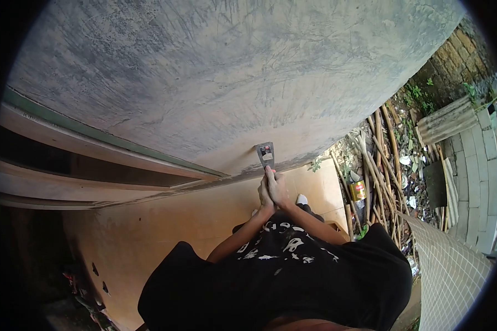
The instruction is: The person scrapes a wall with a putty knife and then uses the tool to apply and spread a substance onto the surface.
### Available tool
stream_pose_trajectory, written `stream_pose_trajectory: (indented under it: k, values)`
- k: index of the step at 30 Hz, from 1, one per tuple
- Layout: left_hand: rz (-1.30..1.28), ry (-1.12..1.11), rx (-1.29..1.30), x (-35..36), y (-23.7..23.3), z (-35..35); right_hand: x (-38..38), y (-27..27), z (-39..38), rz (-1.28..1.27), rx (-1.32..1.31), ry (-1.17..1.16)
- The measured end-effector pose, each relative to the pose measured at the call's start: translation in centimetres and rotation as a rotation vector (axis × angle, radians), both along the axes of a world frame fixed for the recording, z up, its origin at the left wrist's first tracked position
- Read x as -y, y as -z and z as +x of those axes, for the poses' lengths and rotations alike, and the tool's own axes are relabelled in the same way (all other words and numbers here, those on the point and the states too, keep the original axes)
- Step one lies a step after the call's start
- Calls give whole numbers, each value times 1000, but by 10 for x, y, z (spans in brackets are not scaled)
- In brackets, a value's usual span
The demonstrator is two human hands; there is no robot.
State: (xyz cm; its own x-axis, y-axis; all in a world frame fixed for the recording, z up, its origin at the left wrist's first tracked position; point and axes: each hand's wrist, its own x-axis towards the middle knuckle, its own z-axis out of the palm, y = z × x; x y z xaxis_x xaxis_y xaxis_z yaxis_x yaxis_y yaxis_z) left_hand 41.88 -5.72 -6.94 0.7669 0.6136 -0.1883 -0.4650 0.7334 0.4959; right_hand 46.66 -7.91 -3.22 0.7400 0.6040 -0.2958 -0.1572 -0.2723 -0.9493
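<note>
Both my hands are together in front of my body, close to a grey, scratched plaster wall (204, 71). A scraper (266, 154) with a wide flat blade and a label points away from me toward the lower part of the wall. My right hand (278, 188) is wrapped round its handle. Against it on the left lies my left hand (265, 197), its fingers pressed together at the handle and partly hidden by the right hand. Whether the blade touches the wall is unclear.
A green-edged window frame (116, 143) runs along the wall at the left. Tan floor tiles (165, 226) lie below. Bamboo poles (389, 160), litter and a yellow packet (358, 191) are at the right, beside a white-lined mesh sheet (453, 265) and stacked grey blocks (469, 171).
</note>
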Motion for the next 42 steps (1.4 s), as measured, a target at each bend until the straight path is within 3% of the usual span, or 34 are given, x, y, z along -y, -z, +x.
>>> stream_pose_trajectory:
  k: [2, 3, 6, 8, 13, 14, 16, 25, 26, 31, 37, 38, 42]
  values:
    - [92, 24, 265, -7, -10, 0, -6, -2, -1, 19, 1, 16]
    - [96, 24, 270, -11, -11, 6, -12, -8, 5, 23, 6, 15]
    - [-554, 100, 717, -14, 0, 16, -24, -28, 13, 63, 97, -8]
    - [-986, 139, 1021, -16, 9, 28, -32, -38, 19, -63, 129, -48]
    - [-2079, 316, 1698, -42, 5, 49, -37, -27, 18, 70, 199, -9]
    - [-2082, 311, 1692, -38, -1, 43, -35, -25, 17, 68, 194, -6]
    - [-2308, 540, 1765, -25, -65, 31, -31, -18, 16, 75, 148, -45]
    - [-2412, 149, 1857, -6, 42, 11, -14, 18, 0, 14, 93, -38]
    - [-2410, 149, 1858, -6, 49, 9, -13, 17, -1, 15, 93, -39]
    - [-1340, 296, 1474, -8, 32, 7, -9, 5, -3, -26, 32, -50]
    - [-169, 333, 813, -9, 5, 8, -8, 15, -3, 43, 51, -50]
    - [-168, 334, 812, -7, 1, 7, -8, 17, -3, 44, 50, -50]
    - [-64, -61, 9, 11, -12, -5, -7, 8, -5, 35, -9, -25]
